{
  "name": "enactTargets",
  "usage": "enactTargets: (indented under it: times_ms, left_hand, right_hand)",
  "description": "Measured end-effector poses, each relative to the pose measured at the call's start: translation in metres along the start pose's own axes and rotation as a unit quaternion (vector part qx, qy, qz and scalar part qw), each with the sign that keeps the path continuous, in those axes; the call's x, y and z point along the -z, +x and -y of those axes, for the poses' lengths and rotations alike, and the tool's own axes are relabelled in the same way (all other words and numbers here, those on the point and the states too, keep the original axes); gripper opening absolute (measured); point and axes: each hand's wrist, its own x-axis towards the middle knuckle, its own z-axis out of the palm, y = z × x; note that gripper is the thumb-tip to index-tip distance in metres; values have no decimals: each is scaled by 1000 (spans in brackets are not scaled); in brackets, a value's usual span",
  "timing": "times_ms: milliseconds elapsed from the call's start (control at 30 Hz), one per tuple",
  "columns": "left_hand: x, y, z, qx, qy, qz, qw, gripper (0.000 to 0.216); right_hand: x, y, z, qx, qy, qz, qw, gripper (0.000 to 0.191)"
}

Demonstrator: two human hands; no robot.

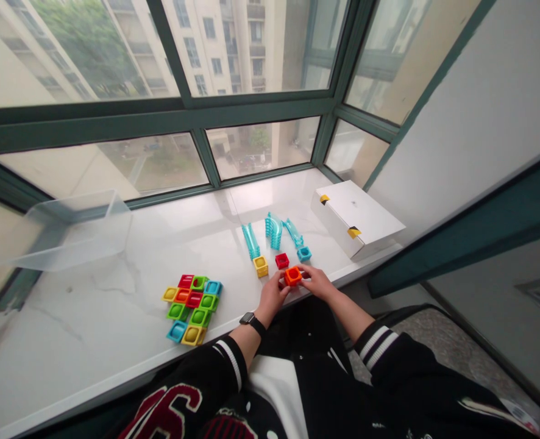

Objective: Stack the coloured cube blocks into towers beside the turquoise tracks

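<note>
Between my left hand (272, 299) and my right hand (318, 283) is an orange toy block (292, 276) with a round hollow on top. The fingers of both hands press on its sides, near the front edge of the white sill. Just beyond it sit a red block (281, 261), a yellow block (261, 266) and a blue block (303, 254). Behind these lie a straight translucent blue track piece (250, 241), a curved blue track piece (273, 230) and another blue track piece (292, 233).
Several coloured blocks (200, 317) are grouped to the left on the white sill (110, 299). A clear plastic bin (75, 241) stands at the far left. On the right is a white box (361, 210) with yellow-black tabs. Green-framed windows (261, 110) border the back.
</note>
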Motion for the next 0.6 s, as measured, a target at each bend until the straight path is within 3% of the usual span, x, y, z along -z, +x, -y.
enactTargets:
  times_ms: [600]
  left_hand:
    - [1, -1, 2, -15, -1, 2, 1000, 42]
  right_hand:
    - [-4, -1, -3, 14, -1, -6, 1000, 53]
